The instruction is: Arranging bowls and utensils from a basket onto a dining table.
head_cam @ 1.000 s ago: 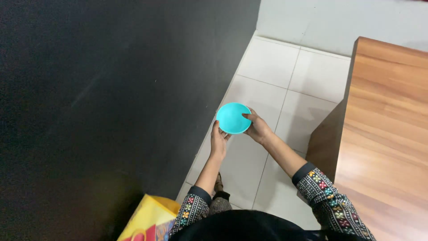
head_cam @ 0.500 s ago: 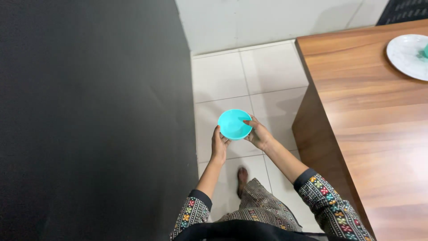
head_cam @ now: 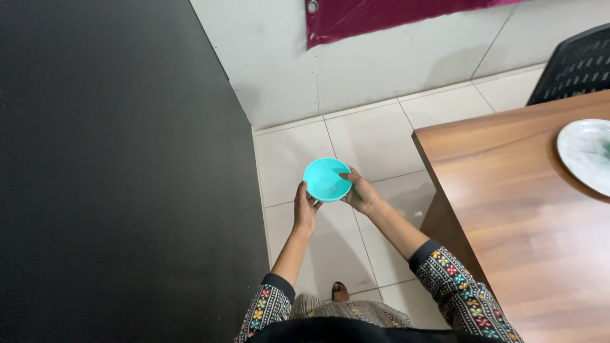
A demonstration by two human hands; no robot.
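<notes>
I hold a small turquoise bowl (head_cam: 325,178) out in front of me over the white tiled floor, with both hands on it. My left hand (head_cam: 305,206) cups its lower left rim. My right hand (head_cam: 360,192) grips its right rim, thumb lying over the edge. The bowl's inside faces up and looks empty. Both my sleeves are dark with a coloured pattern.
A wooden table (head_cam: 527,209) stands to my right, with a pale marbled plate (head_cam: 588,154) near its far edge. A black mesh chair (head_cam: 575,63) sits behind it. A tall black panel (head_cam: 121,171) fills the left side. A magenta cloth (head_cam: 394,16) hangs on the white wall ahead.
My view has tilted up and turned, so the wall, the magenta cloth and the chair have come into sight. The bowl stays in both hands.
</notes>
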